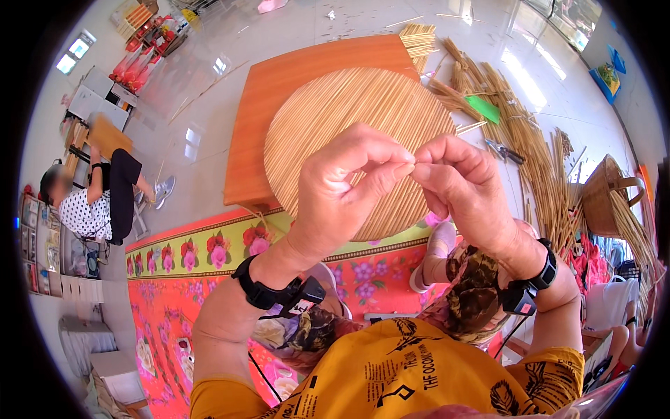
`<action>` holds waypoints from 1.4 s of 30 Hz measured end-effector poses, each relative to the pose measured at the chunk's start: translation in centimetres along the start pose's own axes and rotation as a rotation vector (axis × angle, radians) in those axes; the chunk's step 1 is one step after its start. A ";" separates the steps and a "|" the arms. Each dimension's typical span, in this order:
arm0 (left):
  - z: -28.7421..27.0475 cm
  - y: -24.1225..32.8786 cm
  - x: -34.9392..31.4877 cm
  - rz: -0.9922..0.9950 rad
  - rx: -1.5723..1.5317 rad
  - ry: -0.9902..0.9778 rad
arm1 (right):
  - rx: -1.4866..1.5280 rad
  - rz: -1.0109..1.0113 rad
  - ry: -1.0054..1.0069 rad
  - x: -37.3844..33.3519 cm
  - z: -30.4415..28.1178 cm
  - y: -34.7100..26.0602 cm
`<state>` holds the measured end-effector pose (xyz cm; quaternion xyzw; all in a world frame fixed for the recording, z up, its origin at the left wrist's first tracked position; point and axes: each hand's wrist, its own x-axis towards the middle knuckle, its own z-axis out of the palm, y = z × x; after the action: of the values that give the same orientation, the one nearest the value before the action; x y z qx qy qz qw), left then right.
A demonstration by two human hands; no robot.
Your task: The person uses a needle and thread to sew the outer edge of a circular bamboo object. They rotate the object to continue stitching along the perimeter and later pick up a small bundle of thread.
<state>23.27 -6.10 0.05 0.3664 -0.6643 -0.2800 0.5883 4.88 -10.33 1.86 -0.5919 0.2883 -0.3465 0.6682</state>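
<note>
My left hand point(352, 178) and my right hand point(464, 183) are raised in front of me, their fingertips meeting. Each one pinches thumb against forefinger. Whatever sits between the fingertips is too small to make out. Below them lies a round panel of straw-coloured stalks point(356, 98), laid side by side in parallel rows. It rests on an orange-brown wooden board or low table point(246, 157) and overhangs its near edge. A few stalk ends point(471, 128) stick out past the panel's right side, near my right hand.
Bundles of long stalks point(527, 140) cover the floor at right, with pliers point(504, 151) and a green piece point(483, 109) among them. A wicker basket point(601, 202) stands beyond. A red floral cloth point(164, 307) spreads beneath me. Another person point(91, 209) sits at far left.
</note>
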 end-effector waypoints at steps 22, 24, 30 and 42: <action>0.3 -0.1 -0.3 -0.124 -0.196 -0.034 | -0.047 -0.024 -0.007 -0.2 0.2 -0.3; 0.5 0.2 -0.3 -0.230 -0.397 0.000 | -0.022 -0.014 0.001 -0.2 0.1 -0.4; 1.0 0.2 -0.2 -0.474 -0.532 -0.060 | 0.000 -0.127 0.076 0.0 0.0 0.1; 0.9 0.0 -0.6 -0.533 -0.611 -0.060 | 0.084 -0.160 0.137 -0.4 0.4 -0.1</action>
<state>22.42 -5.68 -0.42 0.3255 -0.4491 -0.6179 0.5572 4.92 -9.81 1.98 -0.5595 0.2701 -0.4501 0.6414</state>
